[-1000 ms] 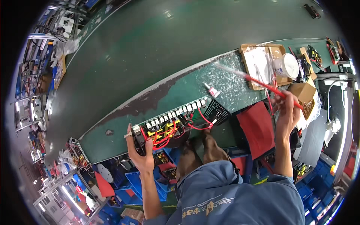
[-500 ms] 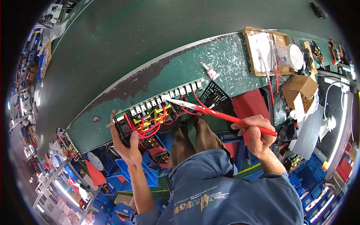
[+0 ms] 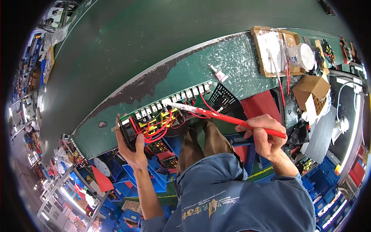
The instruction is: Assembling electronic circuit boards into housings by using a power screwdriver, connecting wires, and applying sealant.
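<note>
My left hand (image 3: 134,154) grips the left end of a long circuit board assembly (image 3: 189,93), its thumb and fingers around a black fan (image 3: 127,132). A row of white-topped components runs along the board's far edge. Yellow-wrapped coils (image 3: 165,116) and looping red wires (image 3: 156,136) sit on the near side. In my right hand (image 3: 267,136) is a red-handled brush (image 3: 226,117), held near its back end. White paste coats the brush's front part, and its tip is at the components near the middle of the row.
A small white-and-red tube (image 3: 219,74) lies beyond the board's right end, near a black grid panel (image 3: 221,96). Farther right are a paste-smeared cardboard tray (image 3: 262,72), a white tub (image 3: 302,57) and an open carton (image 3: 311,89). Blue crates (image 3: 154,179) stand below the bench.
The brush tip has shifted slightly left along the row of components. My left hand keeps its hold on the circuit board assembly, and the whole view has shifted a little.
</note>
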Demonstrator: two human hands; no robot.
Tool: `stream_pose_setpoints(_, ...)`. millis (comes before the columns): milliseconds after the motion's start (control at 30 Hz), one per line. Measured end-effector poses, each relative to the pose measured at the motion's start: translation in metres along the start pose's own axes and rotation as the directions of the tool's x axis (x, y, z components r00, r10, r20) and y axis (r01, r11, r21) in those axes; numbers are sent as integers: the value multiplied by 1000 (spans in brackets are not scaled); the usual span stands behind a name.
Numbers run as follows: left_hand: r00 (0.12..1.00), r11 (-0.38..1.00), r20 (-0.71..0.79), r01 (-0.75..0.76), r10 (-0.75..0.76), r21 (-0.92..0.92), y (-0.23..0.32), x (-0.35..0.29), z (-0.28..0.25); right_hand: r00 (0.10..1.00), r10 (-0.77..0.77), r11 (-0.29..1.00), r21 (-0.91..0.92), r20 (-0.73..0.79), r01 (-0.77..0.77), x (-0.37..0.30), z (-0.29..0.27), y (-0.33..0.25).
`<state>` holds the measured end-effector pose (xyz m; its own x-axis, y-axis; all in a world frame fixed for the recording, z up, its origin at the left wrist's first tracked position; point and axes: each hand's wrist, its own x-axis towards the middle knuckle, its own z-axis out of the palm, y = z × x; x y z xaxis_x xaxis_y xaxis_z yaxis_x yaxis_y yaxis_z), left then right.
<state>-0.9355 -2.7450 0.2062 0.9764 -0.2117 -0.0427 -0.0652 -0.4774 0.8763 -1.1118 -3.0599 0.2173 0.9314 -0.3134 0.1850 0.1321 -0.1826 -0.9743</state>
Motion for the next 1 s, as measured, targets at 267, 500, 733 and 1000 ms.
stream_pose_setpoints(267,1000,1000,-1,-23,23,2,2,-2,0,1000,8,999,47,12,-9,5,-1,-5)
stream_pose_setpoints(500,1000,1000,-11,12,-12,-4,4,-7,1,993,-99,993,-64,68,103,20,5,-14)
stream_pose_setpoints(733,1000,1000,0,-28,28,13,6,-10,1,997,-56,998,-4,54,56,20,4,-16)
stream_pose_setpoints(1000,1000,1000,-2,-22,22,-9,5,-14,0,997,-62,998,15,46,62,24,8,-24)
